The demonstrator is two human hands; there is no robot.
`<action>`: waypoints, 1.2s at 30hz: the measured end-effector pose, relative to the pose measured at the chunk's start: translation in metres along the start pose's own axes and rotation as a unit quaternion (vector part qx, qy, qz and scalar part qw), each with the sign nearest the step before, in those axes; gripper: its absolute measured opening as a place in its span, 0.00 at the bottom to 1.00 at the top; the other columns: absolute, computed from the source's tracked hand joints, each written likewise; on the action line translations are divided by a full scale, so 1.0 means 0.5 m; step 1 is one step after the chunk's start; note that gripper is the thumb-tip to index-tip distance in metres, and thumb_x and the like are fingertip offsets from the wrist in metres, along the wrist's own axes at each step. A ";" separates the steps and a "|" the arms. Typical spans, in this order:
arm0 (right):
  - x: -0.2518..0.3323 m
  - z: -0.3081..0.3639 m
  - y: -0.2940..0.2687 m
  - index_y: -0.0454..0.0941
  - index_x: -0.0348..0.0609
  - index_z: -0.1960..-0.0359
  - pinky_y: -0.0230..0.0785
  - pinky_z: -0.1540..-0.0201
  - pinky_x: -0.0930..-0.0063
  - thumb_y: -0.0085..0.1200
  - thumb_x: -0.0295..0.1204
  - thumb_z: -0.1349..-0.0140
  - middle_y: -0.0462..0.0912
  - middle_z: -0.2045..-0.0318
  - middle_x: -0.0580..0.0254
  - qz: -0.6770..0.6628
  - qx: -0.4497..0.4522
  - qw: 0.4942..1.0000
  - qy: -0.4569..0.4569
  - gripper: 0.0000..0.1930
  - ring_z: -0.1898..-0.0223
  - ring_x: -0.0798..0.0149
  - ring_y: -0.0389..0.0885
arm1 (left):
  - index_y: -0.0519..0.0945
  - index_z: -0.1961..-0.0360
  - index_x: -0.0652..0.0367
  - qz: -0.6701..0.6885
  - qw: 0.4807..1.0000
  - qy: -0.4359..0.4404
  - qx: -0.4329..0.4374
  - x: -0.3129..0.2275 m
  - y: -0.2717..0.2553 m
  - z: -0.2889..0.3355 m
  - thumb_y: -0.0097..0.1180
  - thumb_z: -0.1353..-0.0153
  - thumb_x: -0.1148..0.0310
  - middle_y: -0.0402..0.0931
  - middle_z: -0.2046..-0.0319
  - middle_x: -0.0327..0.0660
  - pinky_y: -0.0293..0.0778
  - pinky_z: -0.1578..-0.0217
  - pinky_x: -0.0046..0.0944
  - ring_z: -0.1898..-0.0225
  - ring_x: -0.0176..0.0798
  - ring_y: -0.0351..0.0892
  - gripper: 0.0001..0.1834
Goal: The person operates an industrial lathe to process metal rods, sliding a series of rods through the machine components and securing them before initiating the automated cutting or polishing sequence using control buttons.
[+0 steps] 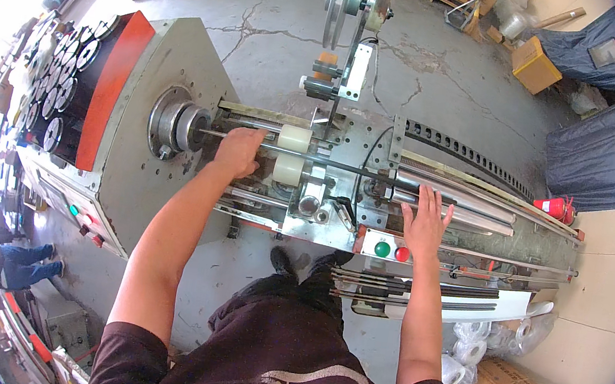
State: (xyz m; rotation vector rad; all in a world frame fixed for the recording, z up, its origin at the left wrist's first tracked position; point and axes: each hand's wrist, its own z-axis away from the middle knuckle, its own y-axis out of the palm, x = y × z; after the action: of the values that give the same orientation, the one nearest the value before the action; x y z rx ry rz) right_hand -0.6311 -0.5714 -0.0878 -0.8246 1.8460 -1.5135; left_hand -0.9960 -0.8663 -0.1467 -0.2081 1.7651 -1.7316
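Bare concrete floor (pixel 282 33) lies open beyond the machine's far edge. The left hand (pixel 239 150) is curled around the thin steel rod (pixel 342 165) just right of the chuck (pixel 176 126). The right hand (pixel 425 221), fingers spread, lies flat on the machine bed beside the green button (pixel 382 248) and red button (pixel 402 254), right of two white rollers (pixel 291 155).

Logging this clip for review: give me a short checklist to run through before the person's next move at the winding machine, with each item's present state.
1. Left hand on the thin rod near the chuck: ok, fingers closed around it.
2. Right hand off the rod: ok, it lies open and flat on the machine bed, beside the rails.
3. Right hand clear of the green button and red button: not ok, the palm sits just above them.
4. Rod seated in the chuck: cannot tell, the joint is too small to see.
5. White rollers clear of the left hand: ok, just to its right.
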 end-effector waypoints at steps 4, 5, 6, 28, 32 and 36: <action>0.005 0.002 0.004 0.66 0.44 0.25 0.35 0.20 0.34 0.54 0.49 0.25 0.70 0.25 0.56 0.003 -0.016 1.000 -0.004 0.33 0.22 0.48 0.63 | 0.72 0.31 0.59 -0.006 0.999 -0.031 0.020 0.068 -0.015 0.008 0.77 0.50 0.66 0.79 0.38 0.52 0.68 0.31 0.51 0.33 0.56 0.74 0.44; 0.005 0.002 0.004 0.66 0.44 0.25 0.35 0.20 0.34 0.54 0.49 0.25 0.70 0.25 0.56 0.005 -0.019 1.000 -0.004 0.33 0.22 0.48 0.63 | 0.72 0.31 0.59 -0.007 0.999 -0.039 0.029 0.081 -0.021 0.009 0.78 0.50 0.66 0.79 0.38 0.52 0.69 0.31 0.51 0.33 0.56 0.75 0.44; 0.005 0.004 0.004 0.67 0.44 0.25 0.35 0.20 0.35 0.54 0.49 0.25 0.70 0.25 0.56 0.005 -0.019 1.000 -0.002 0.33 0.22 0.48 0.63 | 0.72 0.30 0.59 -0.014 0.999 -0.042 0.019 0.098 -0.018 0.014 0.79 0.51 0.65 0.80 0.38 0.52 0.70 0.32 0.51 0.34 0.55 0.76 0.46; 0.173 -0.019 0.012 0.66 0.46 0.23 0.34 0.19 0.37 0.56 0.50 0.28 0.67 0.23 0.57 -0.031 0.045 0.998 -0.033 0.36 0.21 0.51 0.59 | 0.82 0.49 0.55 -0.004 0.998 0.059 0.037 -0.034 0.020 -0.038 0.71 0.55 0.74 0.86 0.52 0.48 0.78 0.44 0.54 0.47 0.56 0.85 0.27; 0.209 -0.023 0.020 0.67 0.45 0.24 0.33 0.19 0.37 0.56 0.50 0.28 0.67 0.23 0.58 -0.048 0.050 0.997 -0.038 0.36 0.20 0.52 0.59 | 0.81 0.46 0.54 0.026 0.996 0.090 0.001 -0.018 0.038 -0.037 0.69 0.54 0.75 0.85 0.48 0.47 0.74 0.39 0.53 0.42 0.54 0.82 0.29; 0.211 -0.022 0.013 0.67 0.45 0.24 0.33 0.19 0.37 0.56 0.50 0.27 0.67 0.23 0.58 -0.052 0.058 0.997 -0.019 0.35 0.20 0.52 0.59 | 0.81 0.43 0.53 0.006 0.998 0.037 0.048 0.026 0.010 -0.020 0.73 0.52 0.70 0.84 0.45 0.46 0.72 0.38 0.53 0.40 0.53 0.80 0.31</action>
State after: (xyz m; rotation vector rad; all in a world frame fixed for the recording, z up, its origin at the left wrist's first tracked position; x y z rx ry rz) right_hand -0.7061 -0.6458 -0.0993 -0.9000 1.6927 -1.6426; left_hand -1.0100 -0.8645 -0.1563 -0.0923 1.7269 -1.8310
